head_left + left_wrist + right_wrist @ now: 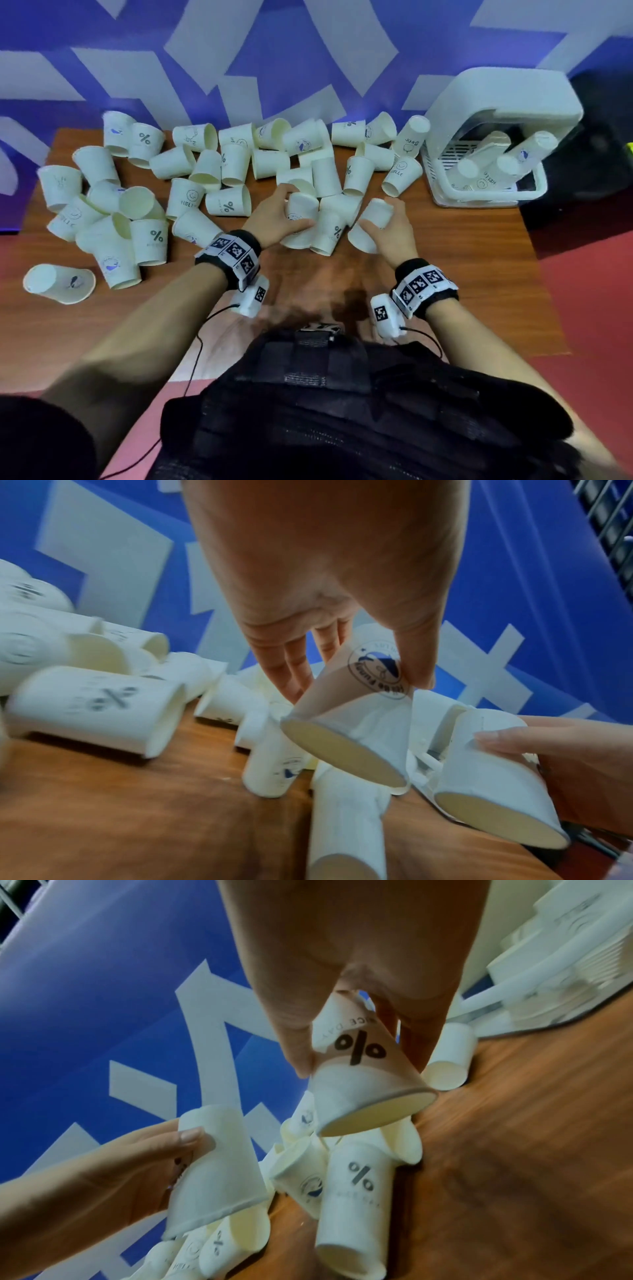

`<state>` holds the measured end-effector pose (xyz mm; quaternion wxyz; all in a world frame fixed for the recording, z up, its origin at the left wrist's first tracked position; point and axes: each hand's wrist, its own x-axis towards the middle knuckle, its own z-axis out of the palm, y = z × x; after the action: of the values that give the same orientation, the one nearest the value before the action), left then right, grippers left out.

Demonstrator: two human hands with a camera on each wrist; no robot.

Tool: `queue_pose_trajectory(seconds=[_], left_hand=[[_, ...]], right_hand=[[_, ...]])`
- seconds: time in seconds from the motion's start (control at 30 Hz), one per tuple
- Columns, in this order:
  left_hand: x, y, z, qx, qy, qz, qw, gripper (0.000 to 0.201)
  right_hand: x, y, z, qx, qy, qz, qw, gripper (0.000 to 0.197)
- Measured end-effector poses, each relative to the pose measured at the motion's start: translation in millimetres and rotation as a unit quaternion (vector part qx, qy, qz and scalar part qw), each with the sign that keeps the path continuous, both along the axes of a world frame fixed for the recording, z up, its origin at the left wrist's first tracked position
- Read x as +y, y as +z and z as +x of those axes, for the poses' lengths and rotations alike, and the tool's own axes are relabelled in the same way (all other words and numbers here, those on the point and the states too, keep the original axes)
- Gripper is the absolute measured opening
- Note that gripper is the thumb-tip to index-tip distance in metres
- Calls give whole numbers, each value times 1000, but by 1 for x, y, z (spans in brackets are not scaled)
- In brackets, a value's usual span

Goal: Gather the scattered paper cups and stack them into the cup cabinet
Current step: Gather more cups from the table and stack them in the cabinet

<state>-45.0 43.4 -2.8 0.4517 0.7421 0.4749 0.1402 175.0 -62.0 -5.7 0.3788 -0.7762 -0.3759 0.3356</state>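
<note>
Wooden table (445, 246) strewn with paper cups (191, 202); left hand (274, 219) grips whale-logo cup (356, 710), right hand (394, 229) grips "%" cup (363, 1080); cabinet (496, 137) apparently holds stacks.

Demo booth: blue wall (239, 51), table (462, 246)

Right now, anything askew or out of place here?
Yes. The cup stacks in the white cup cabinet lean at angles, not upright. One whale-print cup lies on its side at the table's near-left edge, apart from the pile. Each hand holds one cup; none looks crushed.
</note>
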Motion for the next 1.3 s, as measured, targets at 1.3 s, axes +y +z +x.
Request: queue_pose_trajectory(seconds=[1.3], left_hand=[[-3,2,325,-134,152,25,979,50]], right_hand=[[14,25,328,-21,-79,130,988,59]])
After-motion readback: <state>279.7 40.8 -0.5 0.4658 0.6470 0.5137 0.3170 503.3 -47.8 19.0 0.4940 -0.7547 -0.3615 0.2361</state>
